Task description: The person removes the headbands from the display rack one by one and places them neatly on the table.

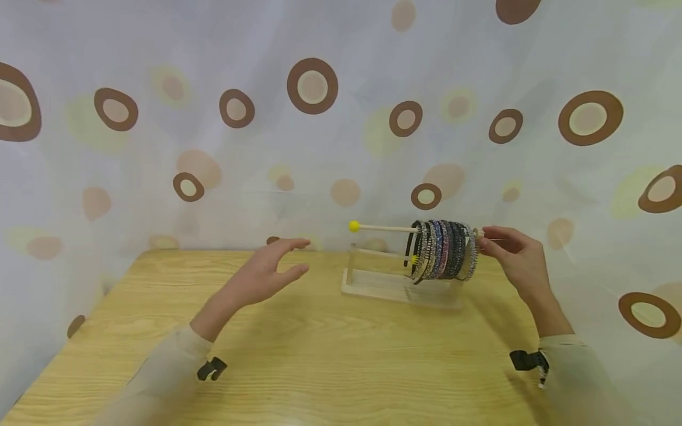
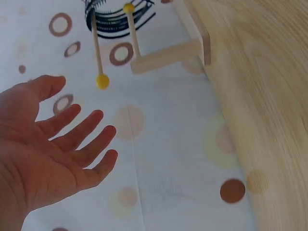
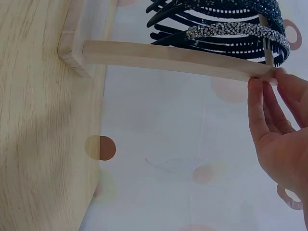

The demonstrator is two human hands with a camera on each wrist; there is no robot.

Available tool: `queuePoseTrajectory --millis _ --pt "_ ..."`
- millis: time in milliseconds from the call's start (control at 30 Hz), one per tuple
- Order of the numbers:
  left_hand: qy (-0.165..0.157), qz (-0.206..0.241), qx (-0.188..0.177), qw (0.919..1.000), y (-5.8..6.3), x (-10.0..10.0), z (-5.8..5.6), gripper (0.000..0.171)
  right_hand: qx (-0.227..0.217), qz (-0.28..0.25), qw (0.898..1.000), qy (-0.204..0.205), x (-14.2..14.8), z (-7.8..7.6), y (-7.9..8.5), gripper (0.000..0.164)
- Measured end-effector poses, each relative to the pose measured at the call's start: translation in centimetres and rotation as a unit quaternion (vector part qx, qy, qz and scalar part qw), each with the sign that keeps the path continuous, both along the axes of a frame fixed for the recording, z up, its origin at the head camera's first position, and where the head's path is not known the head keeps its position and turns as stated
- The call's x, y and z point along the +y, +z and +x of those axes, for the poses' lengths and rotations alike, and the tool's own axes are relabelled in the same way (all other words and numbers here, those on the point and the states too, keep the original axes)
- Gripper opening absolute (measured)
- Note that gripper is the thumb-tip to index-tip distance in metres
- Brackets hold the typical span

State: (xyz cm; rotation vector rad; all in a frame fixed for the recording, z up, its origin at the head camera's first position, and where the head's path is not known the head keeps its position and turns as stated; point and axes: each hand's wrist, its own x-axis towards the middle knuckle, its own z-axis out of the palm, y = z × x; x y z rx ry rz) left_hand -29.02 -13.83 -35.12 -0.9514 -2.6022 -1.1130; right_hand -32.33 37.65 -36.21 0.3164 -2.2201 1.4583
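A wooden headband stand (image 1: 396, 289) is near the back of the table, with two rods tipped by yellow balls (image 1: 354, 226). Several glittery headbands (image 1: 444, 249) hang on its upper rod, bunched toward the right. With thumb and fingertips, my right hand (image 1: 519, 260) pinches the top of the stand's right upright (image 3: 183, 61). Apart from the stand, to its left, my left hand (image 1: 266, 269) hovers over the table, fingers spread and holding nothing. The palm faces the camera in the left wrist view, where a yellow ball (image 2: 102, 81) appears beyond the fingertips.
The wood-grain table (image 1: 319, 361) ends just behind the stand. Behind it hangs a pale curtain (image 1: 341, 136) with brown rings and dots. A black strap (image 1: 212, 368) is at the left sleeve, another strap (image 1: 527, 360) at the right.
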Motion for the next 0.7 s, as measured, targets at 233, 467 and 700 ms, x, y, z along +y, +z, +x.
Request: queuePoseTrajectory --millis 233,467,700 --pt "-0.007 0.100 0.015 0.9949 -1.5 9.2 -1.8 0.030 -0.010 0.041 0.998 -0.036 0.1 0.1 0.2 0.045" --pt "0.003 0.120 0.007 0.9927 -3.7 16.8 -2.8 0.025 -0.018 0.010 1.000 -0.015 0.2 0.1 -0.3 0.045" --pt "0.020 0.103 -0.036 0.9938 -4.8 20.7 -3.3 0.035 -0.025 0.020 0.999 -0.003 -0.3 0.0 -0.3 0.050"
